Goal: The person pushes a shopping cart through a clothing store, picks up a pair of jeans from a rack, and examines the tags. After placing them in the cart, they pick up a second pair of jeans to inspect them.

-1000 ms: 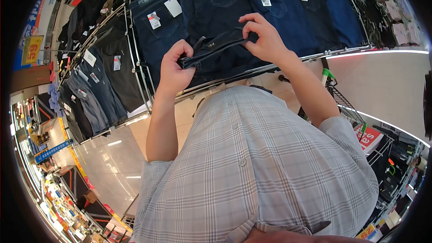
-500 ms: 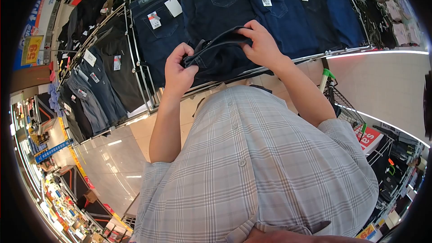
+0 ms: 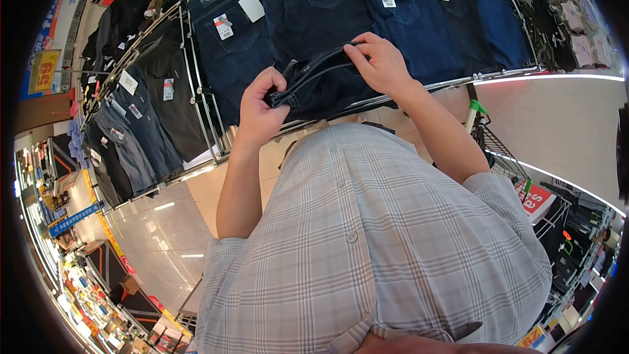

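Note:
A pair of dark jeans [image 3: 313, 78] is stretched by its waistband between my two hands, over the front edge of the rack. My left hand [image 3: 259, 110] is closed on one end of the waistband, thumb and fingers pinching the cloth. At the other end, my right hand [image 3: 381, 65] grips the band between thumb and fingers. The waistband gapes a little in the middle, and the legs blend into the dark cloth below. Just beyond my hands lie folded blue jeans [image 3: 409, 33] and darker folded jeans [image 3: 295, 10], with white-and-red tags.
A chrome rail [image 3: 452, 81] runs along the rack's front. More trousers [image 3: 147, 118] hang on the left. A shopping cart [image 3: 504, 157] with a green-ended handle stands at my right. Tiled floor [image 3: 157, 236] shows at lower left.
The waistband has tilted and its opening shows differently, with the inner side more visible. My right hand has shifted slightly down and its grip on the band has changed a little.

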A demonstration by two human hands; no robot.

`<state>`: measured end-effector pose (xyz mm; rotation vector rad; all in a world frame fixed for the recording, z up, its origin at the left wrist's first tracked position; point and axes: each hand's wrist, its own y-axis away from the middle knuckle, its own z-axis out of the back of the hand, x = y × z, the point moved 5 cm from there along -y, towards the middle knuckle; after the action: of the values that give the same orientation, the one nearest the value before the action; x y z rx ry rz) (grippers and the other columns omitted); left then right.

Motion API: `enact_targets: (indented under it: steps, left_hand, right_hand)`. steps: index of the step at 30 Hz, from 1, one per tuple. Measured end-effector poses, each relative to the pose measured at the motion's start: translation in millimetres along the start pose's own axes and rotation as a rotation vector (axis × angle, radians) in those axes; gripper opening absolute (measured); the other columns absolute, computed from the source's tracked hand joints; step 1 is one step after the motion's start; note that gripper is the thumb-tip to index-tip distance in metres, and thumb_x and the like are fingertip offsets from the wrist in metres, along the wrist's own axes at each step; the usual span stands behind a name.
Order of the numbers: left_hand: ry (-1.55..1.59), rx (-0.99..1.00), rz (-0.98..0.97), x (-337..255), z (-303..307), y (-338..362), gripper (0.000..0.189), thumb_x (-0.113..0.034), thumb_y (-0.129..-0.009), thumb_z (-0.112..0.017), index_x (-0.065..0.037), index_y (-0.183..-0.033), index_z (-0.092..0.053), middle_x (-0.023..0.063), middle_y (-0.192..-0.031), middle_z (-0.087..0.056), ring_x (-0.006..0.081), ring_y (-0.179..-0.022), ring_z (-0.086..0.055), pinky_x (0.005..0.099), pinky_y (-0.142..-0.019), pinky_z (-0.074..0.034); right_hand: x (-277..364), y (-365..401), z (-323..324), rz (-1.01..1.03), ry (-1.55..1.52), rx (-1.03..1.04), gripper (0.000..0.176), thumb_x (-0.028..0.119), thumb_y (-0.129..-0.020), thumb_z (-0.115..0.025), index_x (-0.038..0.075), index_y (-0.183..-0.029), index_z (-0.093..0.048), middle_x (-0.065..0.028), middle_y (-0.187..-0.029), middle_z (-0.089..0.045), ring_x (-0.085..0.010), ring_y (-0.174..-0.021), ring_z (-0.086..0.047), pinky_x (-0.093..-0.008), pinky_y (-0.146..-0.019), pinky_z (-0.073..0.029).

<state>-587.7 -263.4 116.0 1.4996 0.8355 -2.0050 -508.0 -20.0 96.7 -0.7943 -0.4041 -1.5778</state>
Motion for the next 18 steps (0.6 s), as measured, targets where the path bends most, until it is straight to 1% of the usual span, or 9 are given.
enact_targets:
  steps: [2, 3, 5, 6, 9, 11, 12, 14, 18]
  left_hand:
    - [0.003, 0.012, -0.006, -1.4, -2.4, 0.1, 0.030, 0.013, -0.059, -0.053, -0.004, -0.081, -0.043, 0.0011, -0.081, -0.040, 0.0127, -0.076, -0.039, 0.0212, -0.074, -0.032]
    - [0.001, 0.020, -0.006, -1.8, -4.3, 0.1, 0.030, 0.013, -0.059, -0.053, -0.004, -0.081, -0.044, 0.0012, -0.082, -0.041, 0.0130, -0.077, -0.040, 0.0211, -0.075, -0.032]
    - [-0.002, 0.028, -0.008, -1.8, -5.4, -0.1, 0.030, 0.013, -0.059, -0.053, -0.004, -0.082, -0.044, 0.0013, -0.082, -0.041, 0.0133, -0.078, -0.041, 0.0210, -0.076, -0.033]
    - [-0.007, 0.027, -0.003, -1.1, -5.4, -0.3, 0.030, 0.013, -0.059, -0.053, -0.004, -0.082, -0.044, 0.0014, -0.082, -0.041, 0.0134, -0.078, -0.041, 0.0211, -0.076, -0.033]
    - [-0.010, 0.036, -0.003, -3.6, -6.8, -1.1, 0.030, 0.013, -0.059, -0.053, -0.004, -0.082, -0.044, 0.0016, -0.082, -0.041, 0.0135, -0.078, -0.041, 0.0213, -0.076, -0.033]
    - [-0.012, 0.042, -0.010, -4.0, -7.2, -1.0, 0.030, 0.013, -0.059, -0.053, -0.004, -0.082, -0.044, 0.0017, -0.082, -0.041, 0.0135, -0.079, -0.041, 0.0213, -0.076, -0.033]
    - [-0.004, 0.046, -0.005, -2.4, -7.5, -0.8, 0.030, 0.013, -0.059, -0.054, -0.004, -0.082, -0.044, 0.0017, -0.082, -0.041, 0.0135, -0.078, -0.041, 0.0213, -0.076, -0.033]
    - [0.005, 0.050, -0.001, -0.4, -7.5, -0.8, 0.030, 0.013, -0.059, -0.054, -0.004, -0.082, -0.044, 0.0017, -0.082, -0.041, 0.0136, -0.078, -0.041, 0.0213, -0.076, -0.033]
    - [0.008, 0.015, 0.021, 3.6, -0.7, 1.5, 0.029, 0.012, -0.060, -0.054, -0.005, -0.081, -0.044, 0.0003, -0.081, -0.041, 0.0114, -0.077, -0.040, 0.0213, -0.073, -0.032]
  right_hand:
    - [0.0, -0.1, -3.5, -0.072, 0.035, 0.028, 0.022, 0.017, -0.091, -0.065, 0.004, -0.106, -0.073, -0.0111, -0.114, -0.065, -0.0309, -0.100, -0.064, -0.0361, -0.082, -0.051]
    - [1.0, 0.6, -5.2, -0.072, 0.035, 0.029, 0.022, 0.017, -0.091, -0.065, 0.004, -0.106, -0.073, -0.0111, -0.114, -0.065, -0.0309, -0.100, -0.064, -0.0361, -0.082, -0.051]
    - [5.6, 2.0, -7.6, 0.015, -0.038, -0.017, 0.024, 0.010, -0.083, -0.068, 0.008, -0.106, -0.074, -0.0104, -0.113, -0.066, -0.0321, -0.103, -0.065, -0.0376, -0.088, -0.053]
    - [5.0, 1.4, -9.8, 0.015, -0.037, -0.017, 0.024, 0.010, -0.083, -0.068, 0.008, -0.106, -0.074, -0.0104, -0.113, -0.066, -0.0321, -0.103, -0.065, -0.0376, -0.088, -0.053]
    - [3.9, 0.0, -16.5, 0.084, -0.018, 0.024, 0.030, 0.008, -0.082, -0.068, 0.008, -0.111, -0.073, -0.0105, -0.121, -0.063, -0.0308, -0.108, -0.063, -0.0368, -0.093, -0.052]
    - [7.2, 0.6, -19.6, 0.209, 0.221, 0.017, 0.029, 0.006, -0.082, -0.067, 0.007, -0.111, -0.073, -0.0110, -0.123, -0.061, -0.0307, -0.111, -0.062, -0.0365, -0.093, -0.052]
    - [8.6, 0.6, -19.6, 0.209, 0.221, 0.017, 0.029, 0.006, -0.082, -0.067, 0.007, -0.111, -0.073, -0.0110, -0.123, -0.061, -0.0307, -0.111, -0.062, -0.0365, -0.093, -0.052]
    - [8.3, -0.7, -22.9, 0.120, 0.242, 0.119, 0.027, 0.003, -0.084, -0.067, 0.004, -0.111, -0.071, -0.0118, -0.128, -0.058, -0.0314, -0.107, -0.064, -0.0378, -0.091, -0.052]
    - [6.3, -3.4, -23.0, 0.050, 0.197, 0.211, 0.022, 0.002, -0.087, -0.065, 0.003, -0.107, -0.071, -0.0121, -0.127, -0.059, -0.0306, -0.101, -0.066, -0.0368, -0.089, -0.053]
